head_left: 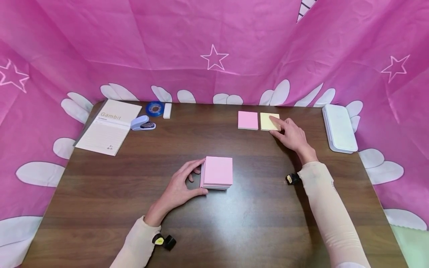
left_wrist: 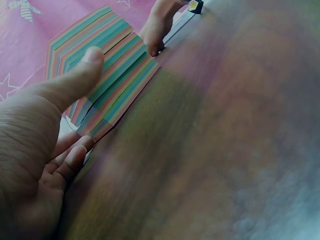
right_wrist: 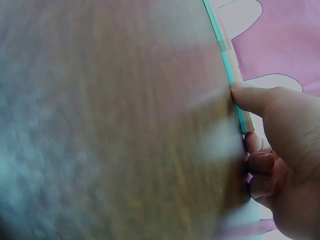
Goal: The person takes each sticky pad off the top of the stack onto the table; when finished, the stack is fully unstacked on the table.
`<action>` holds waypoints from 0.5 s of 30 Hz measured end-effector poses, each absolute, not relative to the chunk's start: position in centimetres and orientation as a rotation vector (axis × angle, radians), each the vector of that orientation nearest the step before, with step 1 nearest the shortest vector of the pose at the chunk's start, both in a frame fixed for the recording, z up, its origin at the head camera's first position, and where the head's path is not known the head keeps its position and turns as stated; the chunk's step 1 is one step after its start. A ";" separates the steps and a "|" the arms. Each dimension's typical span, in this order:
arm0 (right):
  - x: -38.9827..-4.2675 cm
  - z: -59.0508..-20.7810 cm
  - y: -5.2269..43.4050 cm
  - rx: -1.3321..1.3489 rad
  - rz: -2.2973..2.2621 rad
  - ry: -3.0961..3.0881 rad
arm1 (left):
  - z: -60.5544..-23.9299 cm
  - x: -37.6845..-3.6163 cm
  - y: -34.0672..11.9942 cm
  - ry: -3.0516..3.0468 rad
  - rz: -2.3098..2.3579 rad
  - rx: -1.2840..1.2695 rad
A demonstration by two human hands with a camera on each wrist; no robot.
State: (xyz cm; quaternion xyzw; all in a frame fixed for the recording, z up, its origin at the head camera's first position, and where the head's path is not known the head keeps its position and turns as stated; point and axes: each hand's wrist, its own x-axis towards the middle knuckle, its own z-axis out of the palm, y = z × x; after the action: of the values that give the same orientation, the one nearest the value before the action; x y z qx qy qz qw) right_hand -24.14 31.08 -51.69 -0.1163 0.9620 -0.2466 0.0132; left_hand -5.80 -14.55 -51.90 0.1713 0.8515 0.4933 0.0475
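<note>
A stack of sticky note pads (head_left: pixel 218 170), pink on top, stands in the middle of the table. My left hand (head_left: pixel 177 190) holds it from the left, thumb along the near side and fingers at the left side. In the left wrist view the stack's sides (left_wrist: pixel 117 65) show many coloured layers. At the back right, my right hand (head_left: pixel 293 137) pinches a yellow sticky note pad (head_left: pixel 266 121) between thumb and forefinger. The right wrist view shows that pad's thin edge (right_wrist: pixel 242 120) at the thumb. Just left of it lies a thin pink sticky note pad (head_left: pixel 248 120).
At the back left lie a notebook (head_left: pixel 108 126), a pale stapler (head_left: pixel 142 123), a roll of blue tape (head_left: pixel 155 108) and a white eraser (head_left: pixel 167 111). A white case (head_left: pixel 340 128) lies near the right edge. A pink curtain (head_left: pixel 174 44) hangs behind the table.
</note>
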 end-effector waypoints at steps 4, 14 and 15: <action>-24.0 -51.7 31.0 -0.359 -0.804 2.999 | -51.9 -5.8 -14.6 2.624 1.492 0.530; -20.9 -49.3 29.6 -0.374 -1.052 3.013 | -52.0 -5.9 -14.6 2.602 1.507 0.544; -20.4 -48.9 29.3 -0.366 -1.095 3.008 | -52.0 -5.9 -14.7 2.600 1.510 0.544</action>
State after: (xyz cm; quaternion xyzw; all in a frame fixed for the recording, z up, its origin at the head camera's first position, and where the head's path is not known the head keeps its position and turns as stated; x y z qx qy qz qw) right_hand -20.35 29.33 -48.93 -0.1136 0.9328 -0.3395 -0.0403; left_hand -5.92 -14.67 -51.97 0.1778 0.8501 0.4938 0.0432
